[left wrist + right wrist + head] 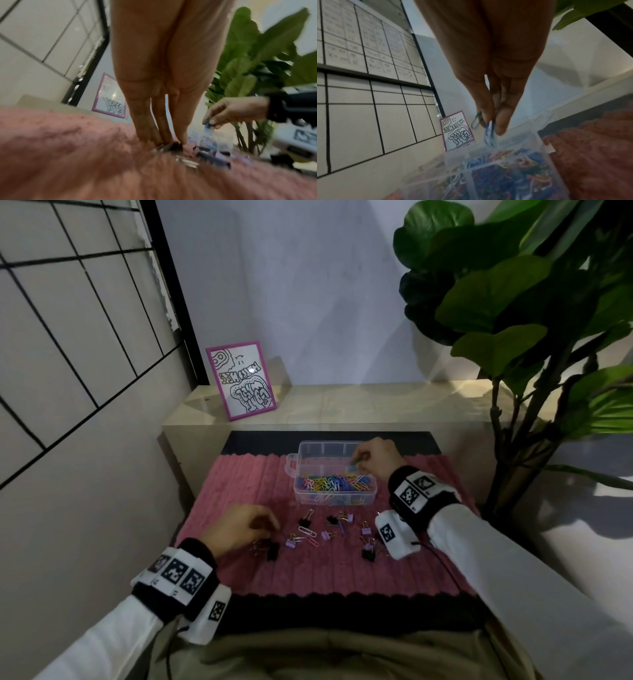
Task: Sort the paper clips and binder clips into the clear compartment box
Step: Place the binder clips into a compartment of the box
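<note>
The clear compartment box (pixel 368 497) stands on the far half of the pink mat (pixel 236 481), and its near compartment is full of coloured paper clips (pixel 334 483). My right hand (pixel 363 457) hovers over the box's far right part. It pinches a green paper clip (pixel 476 120) and a blue paper clip (pixel 489 133) just above the box (pixel 544 136). My left hand (pixel 265 530) is down on the mat, where its fingertips (pixel 155 136) and thumb close on a black binder clip (pixel 174 146). Several black and purple binder clips (pixel 306 521) and a white paper clip (pixel 307 531) lie loose before the box.
A pink-framed drawing (pixel 241 380) leans on the beige ledge (pixel 376 402) behind the mat. A large leafy plant (pixel 513 313) overhangs the right side. A gridded wall (pixel 68 354) closes the left. A black strip (pixel 308 614) borders the mat's near edge.
</note>
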`<move>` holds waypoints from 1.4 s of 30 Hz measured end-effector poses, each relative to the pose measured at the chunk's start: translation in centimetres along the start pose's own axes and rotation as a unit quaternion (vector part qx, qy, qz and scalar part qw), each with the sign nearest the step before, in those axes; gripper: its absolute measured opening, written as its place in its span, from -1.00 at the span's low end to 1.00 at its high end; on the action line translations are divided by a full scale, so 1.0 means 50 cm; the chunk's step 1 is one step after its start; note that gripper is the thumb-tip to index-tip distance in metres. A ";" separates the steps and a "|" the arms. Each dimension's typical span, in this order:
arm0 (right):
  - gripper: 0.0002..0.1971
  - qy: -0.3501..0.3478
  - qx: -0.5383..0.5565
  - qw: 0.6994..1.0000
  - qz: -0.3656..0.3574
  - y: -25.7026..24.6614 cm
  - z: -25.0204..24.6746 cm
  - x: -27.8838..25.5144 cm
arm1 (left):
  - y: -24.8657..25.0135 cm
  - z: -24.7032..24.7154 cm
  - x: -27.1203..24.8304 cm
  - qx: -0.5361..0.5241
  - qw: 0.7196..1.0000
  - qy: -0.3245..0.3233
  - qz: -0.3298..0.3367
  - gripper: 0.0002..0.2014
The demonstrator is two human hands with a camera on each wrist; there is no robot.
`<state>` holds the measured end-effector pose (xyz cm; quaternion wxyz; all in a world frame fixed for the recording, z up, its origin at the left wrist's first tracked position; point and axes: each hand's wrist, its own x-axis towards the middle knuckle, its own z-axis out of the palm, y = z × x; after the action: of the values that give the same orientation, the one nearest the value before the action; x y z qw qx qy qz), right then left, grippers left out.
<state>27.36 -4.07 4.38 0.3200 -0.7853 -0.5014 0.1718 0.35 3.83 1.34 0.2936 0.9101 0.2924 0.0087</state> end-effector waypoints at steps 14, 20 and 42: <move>-0.82 -0.077 -0.105 0.976 -0.174 -0.046 0.022 -0.114 | 0.102 0.096 0.048 0.185 0.980 0.014 0.072 -0.59; -0.81 -0.167 -0.122 0.968 -0.141 -0.053 0.035 -0.132 | 0.113 0.072 0.070 0.141 0.988 -0.029 0.052 -0.78; -0.82 -0.141 -0.066 0.980 -0.123 0.019 0.046 -0.193 | 0.098 0.015 0.054 0.143 0.979 -0.102 0.101 -0.94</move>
<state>22.40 -12.27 1.54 0.2124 -0.7052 -0.6442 0.2065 5.33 1.68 2.96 0.1863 0.9636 0.1660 -0.0965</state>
